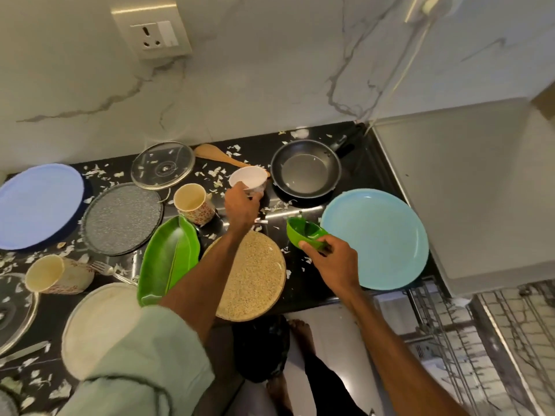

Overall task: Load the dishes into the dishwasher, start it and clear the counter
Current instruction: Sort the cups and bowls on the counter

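The left hand (241,205), arm stretched far over the counter (303,286), grips the near rim of the white bowl (249,177), which is empty, mouth up, just beside the black pan (306,172). The right hand (332,264) pinches the rim of the green bowl (303,232), also empty and slightly tilted, beside the light blue plate (378,238).

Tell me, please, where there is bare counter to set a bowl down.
Bare counter shows between the woven mat and the turquoise plate, and as a strip before the frying pan; both carry scraps. Leftward, from the green leaf dish to the lilac plate, is crowded.
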`<action>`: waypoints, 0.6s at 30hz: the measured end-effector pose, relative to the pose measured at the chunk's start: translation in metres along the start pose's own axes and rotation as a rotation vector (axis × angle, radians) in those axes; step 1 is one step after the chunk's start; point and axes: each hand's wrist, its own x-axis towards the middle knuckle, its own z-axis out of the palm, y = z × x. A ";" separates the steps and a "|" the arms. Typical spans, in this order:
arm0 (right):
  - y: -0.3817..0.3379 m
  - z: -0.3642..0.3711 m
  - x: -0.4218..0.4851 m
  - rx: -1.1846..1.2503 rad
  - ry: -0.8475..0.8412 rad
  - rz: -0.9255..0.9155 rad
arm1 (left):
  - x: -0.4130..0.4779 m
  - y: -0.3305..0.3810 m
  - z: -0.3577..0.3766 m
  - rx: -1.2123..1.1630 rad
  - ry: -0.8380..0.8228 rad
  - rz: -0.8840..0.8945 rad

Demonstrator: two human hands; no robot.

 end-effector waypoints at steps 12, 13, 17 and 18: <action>-0.008 -0.078 -0.067 0.957 -0.052 0.346 | -0.138 0.022 -0.063 -0.694 -0.422 -0.048; -0.004 -0.086 -0.077 0.993 -0.051 0.334 | -0.149 0.023 -0.064 -0.695 -0.466 -0.016; 0.023 -0.116 -0.118 1.144 0.003 0.370 | -0.183 0.028 -0.052 -0.660 -0.627 0.036; 0.030 -0.123 -0.128 1.176 0.010 0.383 | -0.191 0.030 -0.048 -0.631 -0.667 0.069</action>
